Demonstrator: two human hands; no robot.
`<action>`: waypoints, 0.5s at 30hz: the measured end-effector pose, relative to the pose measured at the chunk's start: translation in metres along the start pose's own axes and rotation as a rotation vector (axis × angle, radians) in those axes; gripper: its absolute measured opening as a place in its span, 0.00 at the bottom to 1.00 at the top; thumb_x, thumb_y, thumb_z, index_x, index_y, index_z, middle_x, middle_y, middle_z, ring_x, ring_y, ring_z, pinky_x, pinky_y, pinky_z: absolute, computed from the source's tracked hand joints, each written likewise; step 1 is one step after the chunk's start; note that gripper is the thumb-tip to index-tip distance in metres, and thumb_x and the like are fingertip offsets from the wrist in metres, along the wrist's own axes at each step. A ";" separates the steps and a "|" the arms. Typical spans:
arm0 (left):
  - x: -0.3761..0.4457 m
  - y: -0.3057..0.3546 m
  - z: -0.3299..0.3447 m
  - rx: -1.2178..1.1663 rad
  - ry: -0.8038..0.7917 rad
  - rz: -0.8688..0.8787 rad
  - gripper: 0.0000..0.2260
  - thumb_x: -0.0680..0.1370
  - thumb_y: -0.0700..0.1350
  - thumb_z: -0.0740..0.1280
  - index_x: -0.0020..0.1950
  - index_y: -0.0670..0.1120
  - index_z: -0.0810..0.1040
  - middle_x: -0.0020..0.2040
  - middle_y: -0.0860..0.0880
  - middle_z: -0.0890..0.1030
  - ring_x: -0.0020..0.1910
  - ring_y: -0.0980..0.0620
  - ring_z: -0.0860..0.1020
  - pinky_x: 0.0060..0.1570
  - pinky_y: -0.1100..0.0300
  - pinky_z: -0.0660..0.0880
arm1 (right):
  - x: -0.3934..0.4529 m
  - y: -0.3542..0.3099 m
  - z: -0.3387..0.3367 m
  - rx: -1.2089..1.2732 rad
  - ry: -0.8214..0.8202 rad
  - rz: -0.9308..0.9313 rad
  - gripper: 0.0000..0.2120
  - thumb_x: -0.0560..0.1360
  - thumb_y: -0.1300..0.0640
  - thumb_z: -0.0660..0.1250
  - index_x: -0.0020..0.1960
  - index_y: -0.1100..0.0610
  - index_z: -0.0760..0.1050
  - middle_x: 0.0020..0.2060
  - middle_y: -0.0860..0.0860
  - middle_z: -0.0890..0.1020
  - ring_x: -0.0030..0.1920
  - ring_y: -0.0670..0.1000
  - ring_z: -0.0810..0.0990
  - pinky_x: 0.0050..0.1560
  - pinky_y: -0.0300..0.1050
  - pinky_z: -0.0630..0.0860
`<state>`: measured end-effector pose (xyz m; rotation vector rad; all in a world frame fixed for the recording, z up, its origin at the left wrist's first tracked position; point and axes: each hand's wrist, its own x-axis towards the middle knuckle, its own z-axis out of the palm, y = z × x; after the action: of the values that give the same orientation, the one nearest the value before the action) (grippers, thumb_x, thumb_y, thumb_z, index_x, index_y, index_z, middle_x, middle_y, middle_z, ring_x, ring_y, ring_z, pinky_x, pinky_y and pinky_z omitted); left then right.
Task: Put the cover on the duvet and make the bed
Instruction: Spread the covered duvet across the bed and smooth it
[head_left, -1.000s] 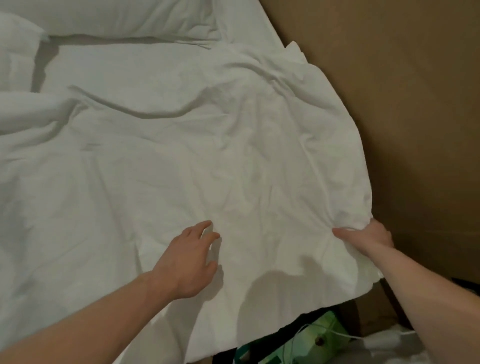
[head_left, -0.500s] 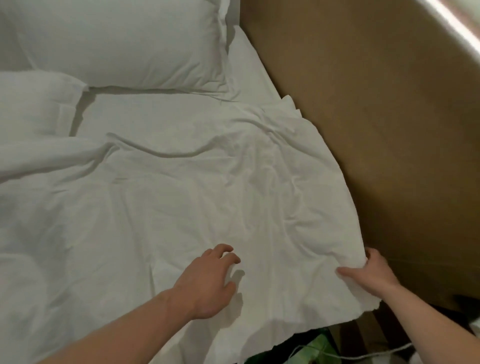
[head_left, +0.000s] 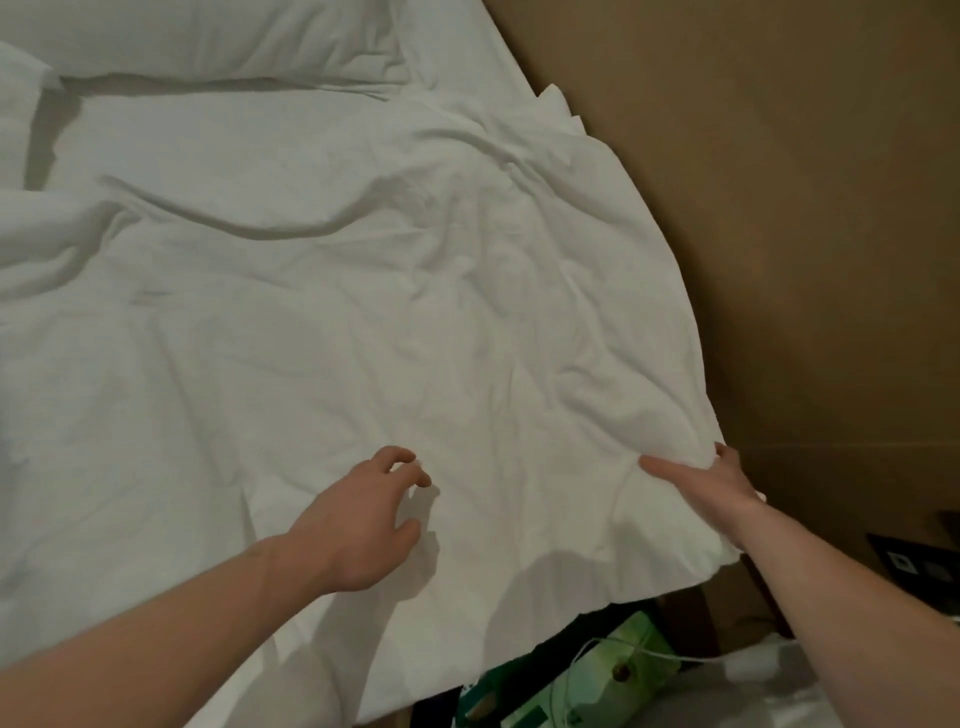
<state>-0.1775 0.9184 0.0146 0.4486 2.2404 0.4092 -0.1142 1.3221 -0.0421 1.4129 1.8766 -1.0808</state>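
Duvet (head_left: 363, 322) soft, light, floppy; take it at edges or corners. Right hand (head_left: 701, 475) pinches lower-right edge; left hand (head_left: 358, 519) loosely spread, empty.

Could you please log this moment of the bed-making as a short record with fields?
setting: bed beside a brown wall
duvet: white, wrinkled, spread over the bed
pillow: white, at the head of the bed
left hand: open, fingers curled, just above the duvet
right hand: gripping the duvet's near right corner
below the bed edge: green box, white cable
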 end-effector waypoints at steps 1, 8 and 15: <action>0.001 0.002 0.000 -0.003 -0.002 -0.003 0.21 0.78 0.52 0.64 0.71 0.56 0.71 0.76 0.58 0.61 0.68 0.54 0.71 0.64 0.58 0.71 | 0.001 0.001 -0.001 0.009 -0.033 0.004 0.57 0.59 0.39 0.84 0.79 0.51 0.60 0.65 0.52 0.76 0.62 0.58 0.77 0.64 0.58 0.75; 0.011 0.019 -0.005 -0.021 -0.005 0.018 0.21 0.78 0.53 0.64 0.71 0.57 0.70 0.77 0.59 0.59 0.67 0.54 0.73 0.62 0.58 0.72 | 0.010 -0.003 -0.011 -0.295 0.068 -0.041 0.74 0.52 0.33 0.84 0.83 0.46 0.40 0.80 0.51 0.52 0.76 0.62 0.63 0.74 0.66 0.64; 0.038 0.019 -0.012 0.021 0.023 0.026 0.21 0.78 0.52 0.65 0.71 0.56 0.71 0.77 0.57 0.60 0.64 0.51 0.75 0.60 0.57 0.73 | 0.031 0.002 -0.007 -0.189 0.021 -0.026 0.71 0.44 0.28 0.82 0.79 0.51 0.59 0.69 0.54 0.75 0.66 0.60 0.76 0.68 0.62 0.73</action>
<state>-0.2066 0.9503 0.0057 0.4870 2.2650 0.4063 -0.1212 1.3439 -0.0640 1.2999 1.9600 -0.8773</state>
